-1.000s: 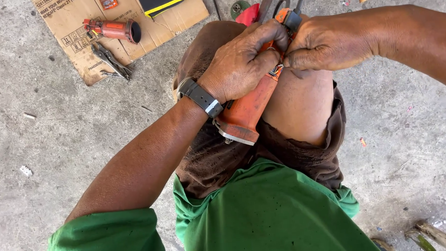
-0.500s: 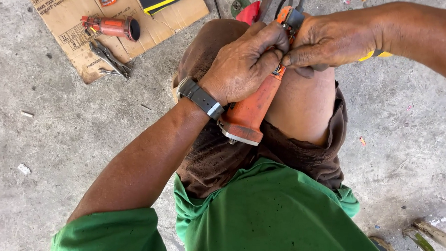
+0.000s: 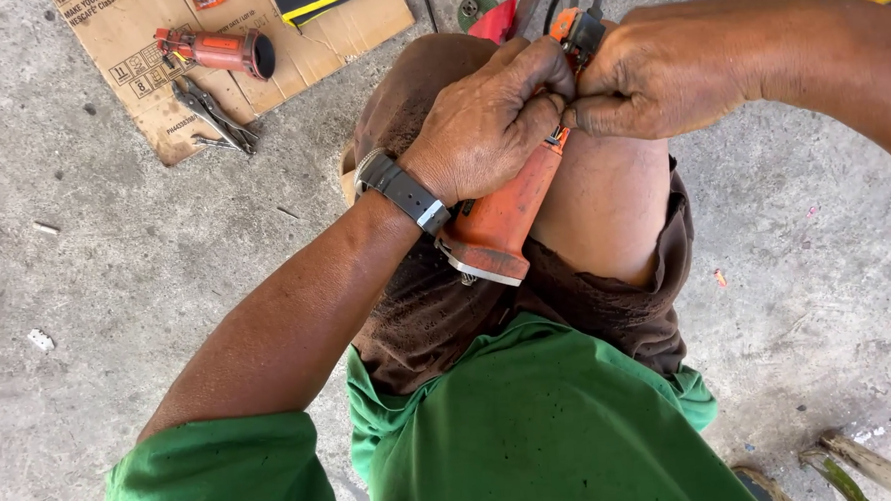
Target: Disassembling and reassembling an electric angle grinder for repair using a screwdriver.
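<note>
An orange power-tool body (image 3: 504,213) rests over my knees, its open end toward me. My left hand (image 3: 485,124), with a black watch at the wrist, is wrapped around the tool's upper part. My right hand (image 3: 663,71) pinches something small at the tool's far end, right against the left fingers. What it pinches is hidden by the fingers. The tool's dark head (image 3: 581,24) sticks out above both hands.
A flattened cardboard sheet (image 3: 157,63) lies on the concrete floor at upper left. On it are a second orange cylindrical part (image 3: 218,50) and pliers (image 3: 214,115). A red piece (image 3: 496,20) and metal parts lie beyond my knees. Sticks (image 3: 865,463) lie at lower right.
Both hands have stayed on the tool and shifted only slightly. The right fingers have closed tighter at the tool's far end.
</note>
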